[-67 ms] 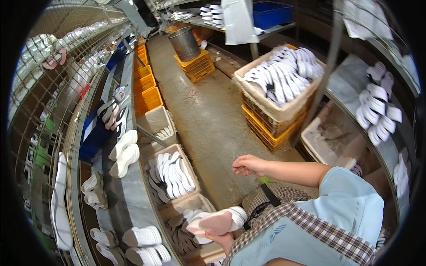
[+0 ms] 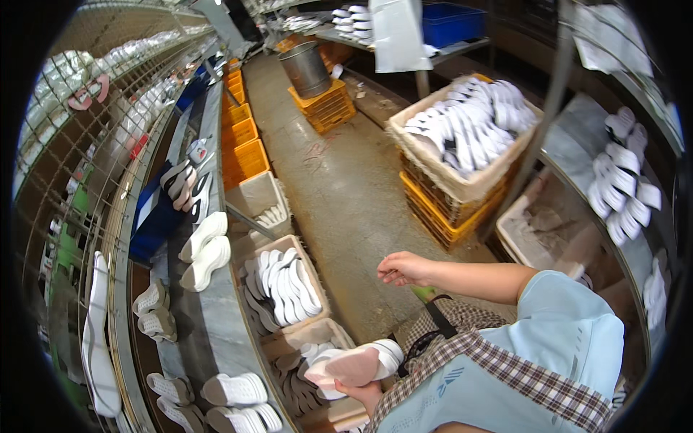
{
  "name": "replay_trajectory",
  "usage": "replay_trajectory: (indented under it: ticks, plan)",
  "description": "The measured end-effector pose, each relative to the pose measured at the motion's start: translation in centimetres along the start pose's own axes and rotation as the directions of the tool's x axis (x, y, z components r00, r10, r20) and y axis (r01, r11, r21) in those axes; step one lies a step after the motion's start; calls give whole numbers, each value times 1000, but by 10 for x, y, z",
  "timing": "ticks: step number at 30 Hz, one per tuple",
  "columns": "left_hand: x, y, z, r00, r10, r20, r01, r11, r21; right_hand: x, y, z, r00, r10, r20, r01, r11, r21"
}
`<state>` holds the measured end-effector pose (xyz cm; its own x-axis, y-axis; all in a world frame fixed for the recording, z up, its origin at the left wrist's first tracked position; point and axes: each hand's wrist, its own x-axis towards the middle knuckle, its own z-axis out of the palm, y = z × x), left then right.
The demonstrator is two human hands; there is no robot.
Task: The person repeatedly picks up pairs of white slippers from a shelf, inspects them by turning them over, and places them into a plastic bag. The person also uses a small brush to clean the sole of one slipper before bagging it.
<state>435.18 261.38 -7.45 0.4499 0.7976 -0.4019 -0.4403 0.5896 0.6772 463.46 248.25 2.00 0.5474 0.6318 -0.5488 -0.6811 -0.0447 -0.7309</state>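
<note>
My left hand (image 2: pixel 363 395) grips a small stack of white shoe soles (image 2: pixel 354 366). The underside that faces up is pale pink. My fingers wrap around the soles' near side and are partly hidden beneath them. This stack is above a bin (image 2: pixel 323 333) of grey and white soles. Out over the aisle floor is my right hand (image 2: pixel 399 268), its fingers loosely curled together with nothing visible in them. White soles stand on edge in another bin (image 2: pixel 315 304), with grey ones along its left side.
A metal bench (image 2: pixel 196 317) on the left carries several soles. Beyond it runs a wire mesh (image 2: pixel 65 180). Orange crates (image 2: pixel 242 137) line the aisle. A heaped bin (image 2: pixel 465 189) stands on crates at right, beside a metal post (image 2: pixel 552 97). A metal drum (image 2: pixel 306 71) sits farther off.
The surroundings have shifted slightly to the right in the view. Both hands keep nearly the same place, and the left still holds the soles. More of a green shoe shows at my feet.
</note>
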Motion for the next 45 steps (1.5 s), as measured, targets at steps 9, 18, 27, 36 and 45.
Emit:
replay_trajectory:
  ticks: [9, 18, 27, 36, 45]
  plan:
    - [143, -23, 47, 837, 355, -416, -419, 905, -71, 349, -201, 118, 932, -276, 233, 306, 947, -100]
    - [210, -39, 116, -37, 217, -975, -124, 968, 220, 585, -305, 306, 984, 55, 167, -35, 992, -121]
    - [212, -77, 108, -228, 158, -961, -182, 962, 202, 663, -283, 398, 979, -139, -149, 135, 990, -40]
    - [134, -83, 108, 272, 67, -960, -591, 799, -112, 575, -332, 285, 911, -398, 108, 266, 767, 584]
    - [23, -58, 135, 457, 293, -840, -745, 642, -181, 272, -237, 229, 778, 127, 616, 128, 927, -353]
